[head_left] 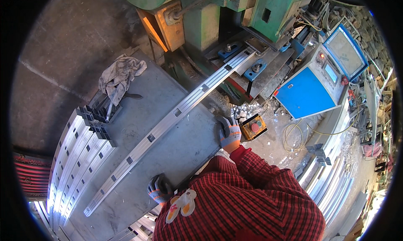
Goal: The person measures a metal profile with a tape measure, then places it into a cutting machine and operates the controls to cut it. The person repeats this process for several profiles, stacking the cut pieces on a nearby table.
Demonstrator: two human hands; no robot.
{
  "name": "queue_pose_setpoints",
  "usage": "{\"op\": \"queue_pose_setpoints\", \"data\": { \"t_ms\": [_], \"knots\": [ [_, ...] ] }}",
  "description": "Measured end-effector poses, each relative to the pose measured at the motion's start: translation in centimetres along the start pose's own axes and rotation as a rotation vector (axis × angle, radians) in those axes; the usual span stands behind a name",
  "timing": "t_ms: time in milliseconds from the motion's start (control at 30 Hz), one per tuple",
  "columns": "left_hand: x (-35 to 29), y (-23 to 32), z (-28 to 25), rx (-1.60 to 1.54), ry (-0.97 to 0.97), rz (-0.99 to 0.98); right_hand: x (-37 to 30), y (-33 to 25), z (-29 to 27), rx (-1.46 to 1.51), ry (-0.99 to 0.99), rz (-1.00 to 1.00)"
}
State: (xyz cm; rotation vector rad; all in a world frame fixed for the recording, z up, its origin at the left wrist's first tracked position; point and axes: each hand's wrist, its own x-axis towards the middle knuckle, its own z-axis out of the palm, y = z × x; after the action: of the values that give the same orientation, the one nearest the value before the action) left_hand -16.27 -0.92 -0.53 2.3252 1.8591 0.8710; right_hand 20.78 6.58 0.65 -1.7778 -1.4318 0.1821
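A long silvery metal profile with square cut-outs along it lies slantwise over the grey work table. Its far end sits between the blue clamps of a green press. My left hand, in a grey and orange glove with dark fingers, rests at the near edge of the table, fingers apart and holding nothing. At the table's right edge is my right hand, gloved alike, its fingers stretched out beside a yellow push-button box. Both hands are apart from the profile.
Several punched profiles are stacked at the table's left side. A crumpled grey rag lies at its far corner. To the right stand a blue control cabinet, a loose yellow cable and more long profiles near the floor.
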Motion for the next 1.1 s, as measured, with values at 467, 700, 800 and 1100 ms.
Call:
{"op": "queue_pose_setpoints", "data": {
  "t_ms": [467, 700, 800, 1100],
  "knots": [
    [-0.35, -0.5, 0.2, -0.012, -0.012, -0.009, -0.05, 0.0, 0.05, -0.001, -0.006, 0.001],
    [-0.46, -0.67, 0.25, -0.02, -0.015, -0.01, -0.13, 0.17, 0.17, 0.002, -0.009, -0.001],
    [-0.54, -0.8, 0.36, -0.024, -0.015, -0.009, -0.01, 0.01, 0.04, 0.004, -0.009, -0.002],
    [-0.35, -0.4, 0.07, -0.032, -0.023, -0.026, -0.04, 0.13, 0.1, 0.009, -0.003, 0.004]
  ]
}}
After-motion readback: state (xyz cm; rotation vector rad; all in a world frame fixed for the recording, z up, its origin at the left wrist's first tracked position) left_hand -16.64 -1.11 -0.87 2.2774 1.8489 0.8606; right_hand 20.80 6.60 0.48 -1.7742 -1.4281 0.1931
